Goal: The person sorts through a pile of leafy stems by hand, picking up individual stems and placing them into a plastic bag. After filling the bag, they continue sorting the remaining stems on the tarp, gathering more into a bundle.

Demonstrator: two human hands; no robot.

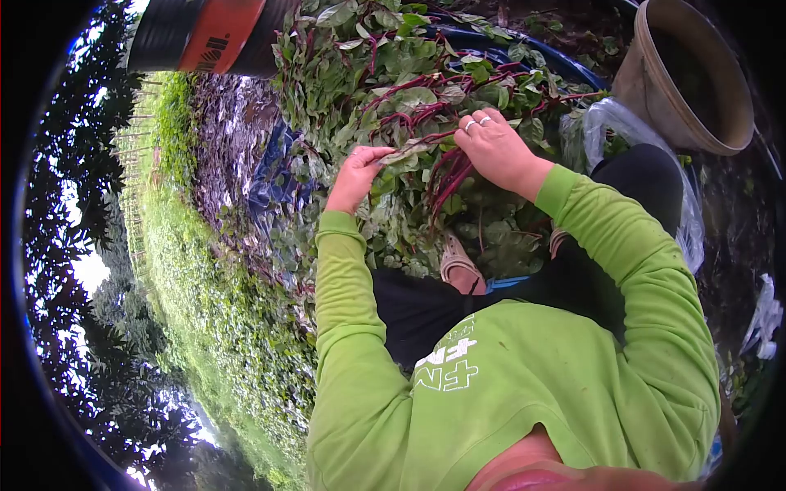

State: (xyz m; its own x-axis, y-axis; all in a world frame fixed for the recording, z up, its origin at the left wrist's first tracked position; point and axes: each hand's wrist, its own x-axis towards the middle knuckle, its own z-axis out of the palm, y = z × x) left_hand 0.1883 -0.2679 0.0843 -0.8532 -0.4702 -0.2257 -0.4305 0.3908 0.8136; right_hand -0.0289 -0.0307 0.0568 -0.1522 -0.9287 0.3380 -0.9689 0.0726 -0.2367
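A red-stemmed sprig of leafy greens, which looks like Malabar spinach, stretches between my two hands. At its left end, my left hand is closed, with thumb and fingers pinching the leafy tip. My right hand, wearing rings, is closed around the stem at the other end. Several dark red stems hang just below my right hand; whether its fingers also hold them is partly hidden. Beneath and beyond both hands spreads a large heap of the same greens.
A black drum with an orange band lies at the upper left. To the upper right stands a tilted brown bucket, with a clear plastic bag near my knee. Blue sheeting shows left of the heap. My sandalled foot is among the leaves.
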